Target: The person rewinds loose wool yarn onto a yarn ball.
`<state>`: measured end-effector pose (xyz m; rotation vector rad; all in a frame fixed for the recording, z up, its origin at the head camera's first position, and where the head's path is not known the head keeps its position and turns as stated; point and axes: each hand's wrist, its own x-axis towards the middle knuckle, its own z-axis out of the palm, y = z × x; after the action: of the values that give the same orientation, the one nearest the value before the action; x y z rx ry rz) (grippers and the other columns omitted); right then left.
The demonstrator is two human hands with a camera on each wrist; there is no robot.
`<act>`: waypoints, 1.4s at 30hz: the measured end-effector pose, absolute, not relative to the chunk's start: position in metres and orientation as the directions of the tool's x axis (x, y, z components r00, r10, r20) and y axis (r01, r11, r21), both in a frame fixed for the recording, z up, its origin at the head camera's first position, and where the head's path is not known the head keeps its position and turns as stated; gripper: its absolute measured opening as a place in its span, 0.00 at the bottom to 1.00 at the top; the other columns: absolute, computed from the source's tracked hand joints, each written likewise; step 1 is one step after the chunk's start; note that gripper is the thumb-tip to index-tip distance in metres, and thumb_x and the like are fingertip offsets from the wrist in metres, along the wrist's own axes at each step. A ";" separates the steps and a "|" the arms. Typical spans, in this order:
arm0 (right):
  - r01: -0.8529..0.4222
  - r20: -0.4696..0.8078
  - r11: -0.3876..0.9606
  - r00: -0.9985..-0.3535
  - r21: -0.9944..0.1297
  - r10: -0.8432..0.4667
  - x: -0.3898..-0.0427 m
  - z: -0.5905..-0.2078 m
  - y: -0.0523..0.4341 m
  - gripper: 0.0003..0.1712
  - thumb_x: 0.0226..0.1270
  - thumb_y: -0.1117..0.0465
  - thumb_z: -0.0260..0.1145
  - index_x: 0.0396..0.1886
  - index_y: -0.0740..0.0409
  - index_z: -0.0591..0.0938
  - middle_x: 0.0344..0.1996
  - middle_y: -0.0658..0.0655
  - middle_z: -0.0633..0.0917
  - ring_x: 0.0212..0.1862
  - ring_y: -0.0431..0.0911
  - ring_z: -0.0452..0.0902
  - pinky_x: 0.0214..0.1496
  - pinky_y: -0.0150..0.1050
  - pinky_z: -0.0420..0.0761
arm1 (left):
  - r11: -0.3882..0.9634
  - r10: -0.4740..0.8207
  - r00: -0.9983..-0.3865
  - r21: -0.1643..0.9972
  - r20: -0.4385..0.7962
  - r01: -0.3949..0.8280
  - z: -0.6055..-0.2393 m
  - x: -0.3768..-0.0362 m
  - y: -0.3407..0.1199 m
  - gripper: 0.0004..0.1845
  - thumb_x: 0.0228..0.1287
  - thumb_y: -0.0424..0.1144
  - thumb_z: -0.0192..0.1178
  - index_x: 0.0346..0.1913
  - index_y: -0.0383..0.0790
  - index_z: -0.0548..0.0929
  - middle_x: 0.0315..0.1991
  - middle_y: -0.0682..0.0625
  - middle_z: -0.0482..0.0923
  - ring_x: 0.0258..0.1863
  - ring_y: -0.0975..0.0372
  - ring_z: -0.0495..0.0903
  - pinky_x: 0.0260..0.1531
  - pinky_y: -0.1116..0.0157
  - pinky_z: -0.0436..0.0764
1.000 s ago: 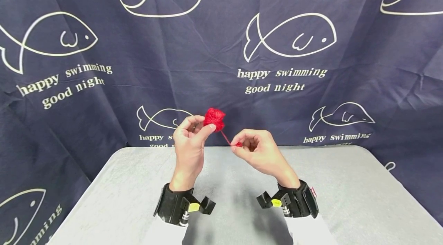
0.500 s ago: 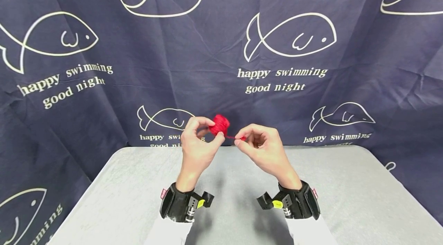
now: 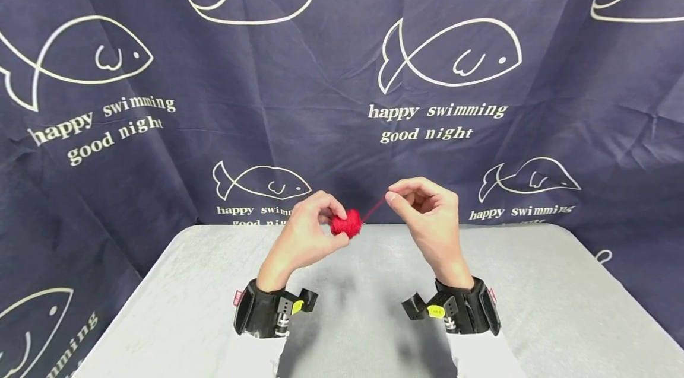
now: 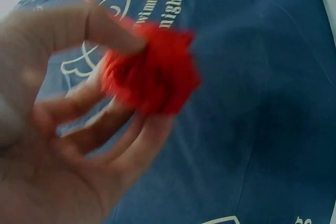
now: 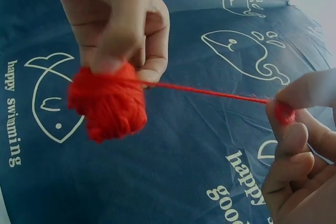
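A small ball of red yarn (image 3: 346, 224) is pinched between the thumb and fingers of my left hand (image 3: 307, 232), held up over the far part of the table. From the ball a taut red strand (image 5: 210, 92) runs to my right hand (image 3: 427, 209), which pinches it between thumb and index finger. In the right wrist view a little loop of yarn (image 5: 285, 114) shows at those fingertips. The left wrist view has the ball (image 4: 152, 72) blurred, with the thumb on one side and fingers on the other.
A light grey table (image 3: 352, 330) lies beneath both hands. Behind it hangs a dark blue cloth (image 3: 342, 99) printed with white fish and words. Black wrist straps (image 3: 260, 310) with small camera mounts sit on both wrists.
The left hand has turned and brought the yarn ball lower. My right hand has moved up and to the right, so the strand between them is longer now.
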<state>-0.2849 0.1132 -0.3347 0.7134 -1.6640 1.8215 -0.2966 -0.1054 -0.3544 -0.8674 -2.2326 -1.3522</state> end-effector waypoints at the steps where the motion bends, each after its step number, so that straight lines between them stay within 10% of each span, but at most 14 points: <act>1: -0.715 0.711 -0.069 -0.699 -0.696 0.074 -0.285 -0.335 0.114 0.05 0.59 0.75 0.73 0.36 0.71 0.86 0.23 0.55 0.84 0.21 0.41 0.71 0.23 0.29 0.68 | 0.320 0.356 -0.733 0.662 0.579 0.678 -0.354 -0.296 -0.107 0.13 0.44 0.23 0.69 0.32 0.40 0.80 0.34 0.51 0.77 0.31 0.63 0.82 0.40 0.64 0.86; 8: -0.696 0.693 -0.038 -0.717 -0.717 0.070 -0.290 -0.337 0.116 0.05 0.60 0.74 0.73 0.37 0.69 0.87 0.23 0.55 0.84 0.21 0.41 0.69 0.21 0.31 0.65 | -0.030 0.622 -0.583 0.759 0.523 0.650 -0.348 -0.289 -0.109 0.15 0.47 0.18 0.66 0.36 0.38 0.81 0.39 0.45 0.76 0.41 0.54 0.78 0.48 0.55 0.86; 14: -0.668 0.666 0.037 -0.744 -0.744 -0.054 -0.296 -0.343 0.116 0.06 0.62 0.71 0.74 0.38 0.64 0.89 0.23 0.54 0.82 0.19 0.42 0.63 0.18 0.34 0.61 | -0.342 0.590 -0.496 0.754 0.637 0.561 -0.343 -0.286 -0.108 0.14 0.49 0.19 0.68 0.37 0.33 0.78 0.41 0.43 0.75 0.45 0.54 0.76 0.50 0.57 0.84; 26: -0.687 0.658 0.068 -0.716 -0.723 -0.236 -0.293 -0.347 0.106 0.05 0.59 0.72 0.75 0.36 0.64 0.89 0.18 0.54 0.80 0.18 0.42 0.66 0.17 0.34 0.64 | -0.786 0.107 -0.766 0.526 0.634 0.326 -0.336 -0.286 -0.103 0.19 0.54 0.18 0.45 0.40 0.38 0.81 0.41 0.48 0.84 0.41 0.59 0.83 0.46 0.65 0.84; 35: -0.699 0.656 0.046 -0.690 -0.714 -0.306 -0.287 -0.347 0.097 0.07 0.60 0.72 0.74 0.36 0.58 0.90 0.15 0.52 0.77 0.17 0.42 0.65 0.16 0.33 0.63 | -0.745 -0.180 -0.845 0.491 0.504 0.452 -0.334 -0.290 -0.096 0.14 0.56 0.15 0.52 0.36 0.35 0.81 0.35 0.45 0.79 0.37 0.58 0.84 0.45 0.62 0.86; 42: -0.761 0.725 0.012 -0.623 -0.649 -0.292 -0.282 -0.344 0.095 0.07 0.59 0.74 0.73 0.35 0.60 0.89 0.15 0.51 0.76 0.17 0.41 0.65 0.16 0.34 0.63 | -0.350 -0.320 -0.754 0.668 0.574 0.657 -0.339 -0.292 -0.085 0.15 0.46 0.14 0.65 0.35 0.35 0.82 0.34 0.47 0.78 0.34 0.62 0.82 0.40 0.68 0.85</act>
<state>-0.2820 0.0952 -0.3436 1.0773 -1.9094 1.6430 -0.2922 -0.0854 -0.3390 -0.4636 -1.2769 -2.1268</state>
